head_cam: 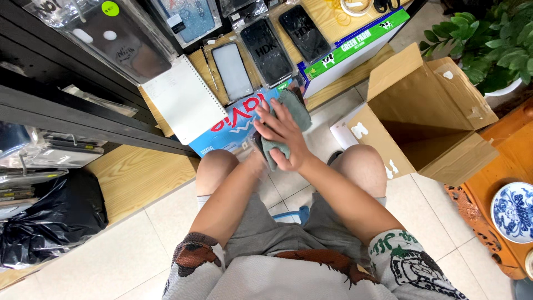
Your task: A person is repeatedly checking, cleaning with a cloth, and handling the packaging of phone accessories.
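My right hand (284, 135) lies with fingers spread over a grey-green cloth (296, 107), its thumb hooked round the cloth's lower end, above my bare knees. Under the cloth sits a dark flat object; only a thin edge (259, 143) of it shows. My left hand (254, 161) comes up from the lower left beneath the cloth and is blurred and mostly hidden by the right hand. It seems to support the covered object from below.
An open cardboard box (427, 105) stands on the tiled floor to the right. A low wooden shelf ahead holds a spiral notebook (183, 100), phone screens in plastic sleeves (266, 50) and a blue carton (233, 125). A black plastic bag (53, 222) lies left; a blue-and-white dish (513, 211) sits right.
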